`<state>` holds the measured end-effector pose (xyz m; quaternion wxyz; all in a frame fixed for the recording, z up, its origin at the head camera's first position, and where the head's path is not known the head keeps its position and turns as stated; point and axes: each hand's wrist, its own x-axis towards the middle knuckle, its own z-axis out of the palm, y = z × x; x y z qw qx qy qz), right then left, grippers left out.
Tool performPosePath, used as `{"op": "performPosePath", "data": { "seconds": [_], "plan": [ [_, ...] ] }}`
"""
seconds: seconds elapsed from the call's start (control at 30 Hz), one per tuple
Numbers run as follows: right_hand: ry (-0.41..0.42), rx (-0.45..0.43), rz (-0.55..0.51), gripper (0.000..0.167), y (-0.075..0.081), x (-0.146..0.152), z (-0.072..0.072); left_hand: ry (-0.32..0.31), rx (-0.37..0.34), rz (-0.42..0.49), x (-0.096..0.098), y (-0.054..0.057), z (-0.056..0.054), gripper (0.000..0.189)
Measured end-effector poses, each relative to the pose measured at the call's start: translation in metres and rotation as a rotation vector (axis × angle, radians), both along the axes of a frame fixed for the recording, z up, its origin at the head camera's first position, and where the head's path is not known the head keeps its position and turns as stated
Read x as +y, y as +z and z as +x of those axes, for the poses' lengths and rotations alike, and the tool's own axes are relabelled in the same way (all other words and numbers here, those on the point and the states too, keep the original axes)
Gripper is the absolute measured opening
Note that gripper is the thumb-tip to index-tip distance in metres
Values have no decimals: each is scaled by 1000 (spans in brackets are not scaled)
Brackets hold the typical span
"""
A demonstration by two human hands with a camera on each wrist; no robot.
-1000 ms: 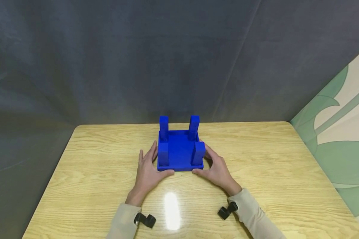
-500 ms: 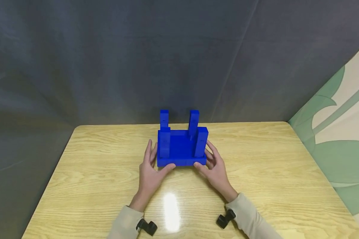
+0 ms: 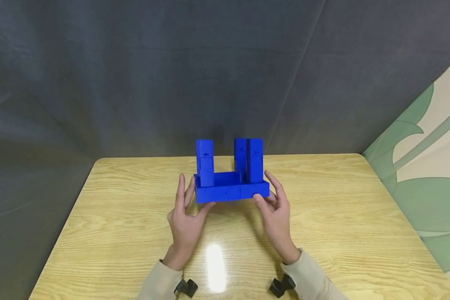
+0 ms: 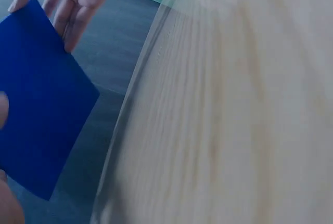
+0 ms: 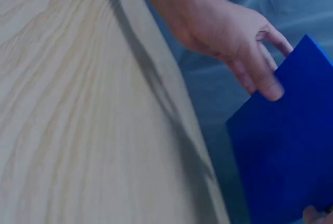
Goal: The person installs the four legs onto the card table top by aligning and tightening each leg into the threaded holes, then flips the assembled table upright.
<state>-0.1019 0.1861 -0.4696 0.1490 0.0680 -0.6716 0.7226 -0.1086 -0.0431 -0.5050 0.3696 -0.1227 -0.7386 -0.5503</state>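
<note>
A blue square tray with upright posts (image 3: 225, 193), like a small upturned table, is held up off the table and tilted, its front wall turned to the head camera. Three posts show; the front left one probably hides another. My left hand (image 3: 185, 229) grips its left side, thumb at the lower front edge. On the other side my right hand (image 3: 278, 221) holds the right front corner, thumb on the front wall and fingers round the side. Both wrist views show the tray's flat underside (image 4: 41, 89), and each shows the opposite hand at the far edge.
A wood-grain table (image 3: 120, 225) lies beneath, with a bright glare spot near the front. Behind it hangs a dark grey cloth (image 3: 225, 75). At the right is a green and cream leaf-patterned panel (image 3: 427, 200).
The blue tray has been lifted off the table and tipped, its front wall coming up into view and the posts shifting against each other. Both hands have moved with it, the right one slightly outward.
</note>
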Motion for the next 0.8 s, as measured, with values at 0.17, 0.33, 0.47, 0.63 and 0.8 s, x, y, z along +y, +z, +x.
{"op": "performPosePath", "data": {
  "seconds": [0.17, 0.33, 0.47, 0.63, 0.8],
  "plan": [
    [-58, -25, -11, 70, 17, -1, 5, 38, 110, 21, 0, 3, -2, 89],
    [-130, 72, 110, 79, 22, 1, 3, -24, 159, 115, -2, 5, 0, 95],
    [-155, 138, 94, 81, 23, 5, -2, -129, 147, 217, -5, 15, 1, 93],
    [-97, 164, -65, 86, 25, 8, -8, -221, 70, 317, -10, 33, 2, 94],
    [-38, 118, -184, 89, 34, 6, -13, -244, -63, 410, -14, 50, 2, 93]
  ]
}}
